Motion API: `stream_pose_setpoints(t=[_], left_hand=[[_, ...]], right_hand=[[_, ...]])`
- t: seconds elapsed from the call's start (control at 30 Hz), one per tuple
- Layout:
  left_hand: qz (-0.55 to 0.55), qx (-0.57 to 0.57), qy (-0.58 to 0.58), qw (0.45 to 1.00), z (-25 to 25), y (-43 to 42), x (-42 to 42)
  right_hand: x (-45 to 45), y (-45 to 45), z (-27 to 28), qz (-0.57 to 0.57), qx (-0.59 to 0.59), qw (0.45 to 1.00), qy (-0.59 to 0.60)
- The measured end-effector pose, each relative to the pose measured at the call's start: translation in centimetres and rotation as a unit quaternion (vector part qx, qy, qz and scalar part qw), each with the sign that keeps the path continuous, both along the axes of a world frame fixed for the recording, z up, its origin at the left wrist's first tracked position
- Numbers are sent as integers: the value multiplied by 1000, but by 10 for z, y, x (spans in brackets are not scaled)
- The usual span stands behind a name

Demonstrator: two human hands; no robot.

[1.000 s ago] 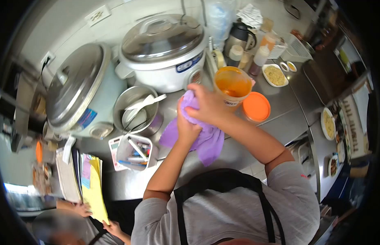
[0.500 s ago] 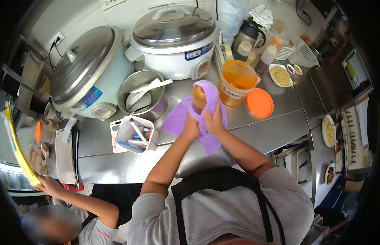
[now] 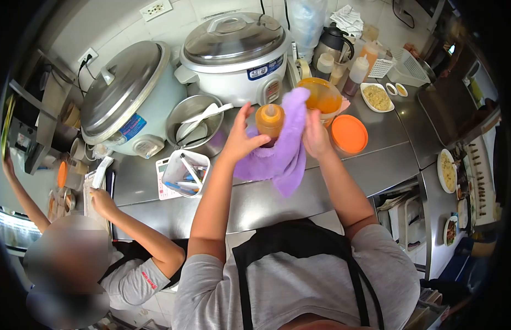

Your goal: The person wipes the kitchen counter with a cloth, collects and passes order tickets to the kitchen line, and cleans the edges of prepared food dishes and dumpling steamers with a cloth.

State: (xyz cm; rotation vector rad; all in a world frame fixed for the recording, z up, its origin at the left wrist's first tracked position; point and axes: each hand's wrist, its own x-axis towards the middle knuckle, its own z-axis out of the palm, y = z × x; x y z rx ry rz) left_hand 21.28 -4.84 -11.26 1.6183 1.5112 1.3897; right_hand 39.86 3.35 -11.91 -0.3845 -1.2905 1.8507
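A squeeze bottle with an amber-brown top stands upright, its lower part wrapped by a purple cloth. One end of the cloth rises beside the bottle on the right. My left hand is at the bottle's left side, thumb and fingers spread apart and not closed round it. On the other side, my right hand is beside the cloth with its fingers stretched; whether it touches the cloth I cannot tell. Behind it is a tub of orange sauce, partly hidden, with an orange lid lying flat nearby.
Two large rice cookers stand at the back. A steel pot with ladles and a white pen holder are on the left. Sauce bottles and a bowl of food are on the right. A co-worker's arm reaches in at left.
My hands have come off their grip on the cloth-wrapped bottle and spread apart to either side. The cloth has dropped from around the bottle's top. The co-worker has moved an arm onto the counter.
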Motion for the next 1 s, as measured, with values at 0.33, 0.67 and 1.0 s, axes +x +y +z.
stream_pose_setpoints(t=[0.33, 0.67, 1.0], left_hand=[[-4, 1, -84, 996, -17, 25, 32], [-78, 65, -111, 989, -28, 20, 35], [48, 68, -223, 971, -17, 21, 50]], right_hand=[[-36, 7, 70, -27, 362, 788, -498], [-53, 17, 49, -30, 245, 904, -349], [-51, 5, -136, -302, 90, 939, -137]])
